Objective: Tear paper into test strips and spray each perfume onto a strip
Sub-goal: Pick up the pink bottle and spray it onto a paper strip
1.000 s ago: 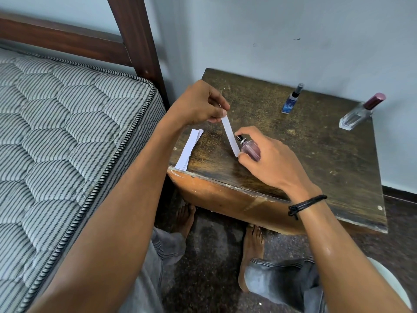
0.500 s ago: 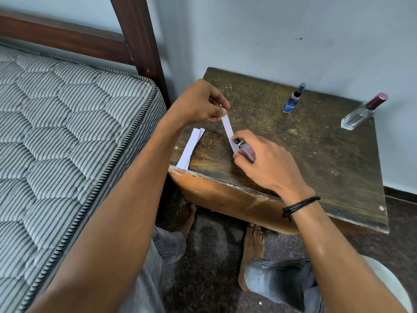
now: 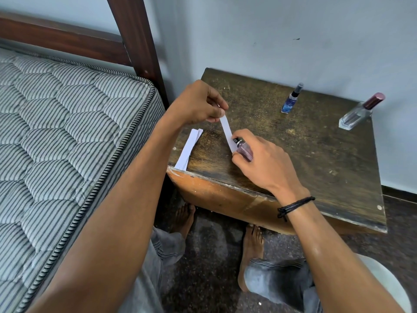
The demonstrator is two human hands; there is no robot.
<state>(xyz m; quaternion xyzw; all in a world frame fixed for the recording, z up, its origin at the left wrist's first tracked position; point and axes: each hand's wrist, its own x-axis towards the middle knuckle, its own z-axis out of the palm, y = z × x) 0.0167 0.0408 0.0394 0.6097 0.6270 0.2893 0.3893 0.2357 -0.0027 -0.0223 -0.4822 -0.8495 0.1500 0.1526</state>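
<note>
**A:** Left hand pinching the top end of a paper strip between thumb and fingertips, other fingers curled in. Strip hanging slanted down toward 5 o'clock, over the table.

**B:** And the right hand?

**A:** Wrapped around a small pinkish perfume bottle, index finger up on the nozzle. Nozzle right against the strip's lower end, pointing at 10 o'clock.

**B:** Rest of the stuff?

**A:** Stack of spare strips at 9 o'clock from the bottle, along the table's left edge. Blue bottle standing at 1 o'clock, clear bottle with maroon cap farther out at 2 o'clock, near the wall. Striped mattress off to the left.
</note>
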